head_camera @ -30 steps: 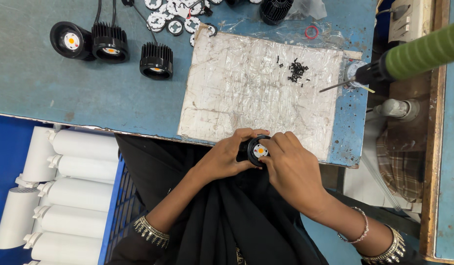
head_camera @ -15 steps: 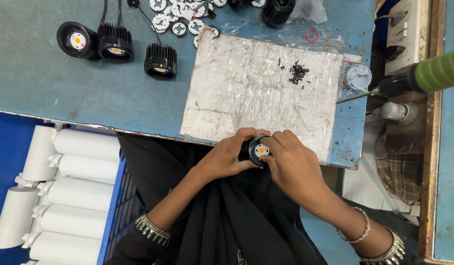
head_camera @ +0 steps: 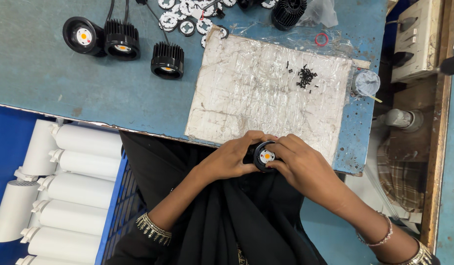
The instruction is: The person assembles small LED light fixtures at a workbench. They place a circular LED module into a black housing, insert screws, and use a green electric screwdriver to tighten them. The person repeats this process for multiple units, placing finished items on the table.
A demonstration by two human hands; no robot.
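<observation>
Both the left hand (head_camera: 232, 159) and right hand (head_camera: 303, 164) grip one black lamp head (head_camera: 264, 156) at the near edge, while three more lamp heads (head_camera: 123, 44) wait far left.

On my feed — blue worktable (head_camera: 50, 88) carrying three black finned lamp heat sinks (head_camera: 167, 61), a white plastic-wrapped work pad (head_camera: 266, 98) with a small heap of black screws (head_camera: 305, 77), and a scatter of round white LED boards (head_camera: 185, 12). Lower left — white cylindrical lamp housings (head_camera: 75, 189) stacked in rows. A red ring (head_camera: 321, 39) lies near the pad's far edge.
</observation>
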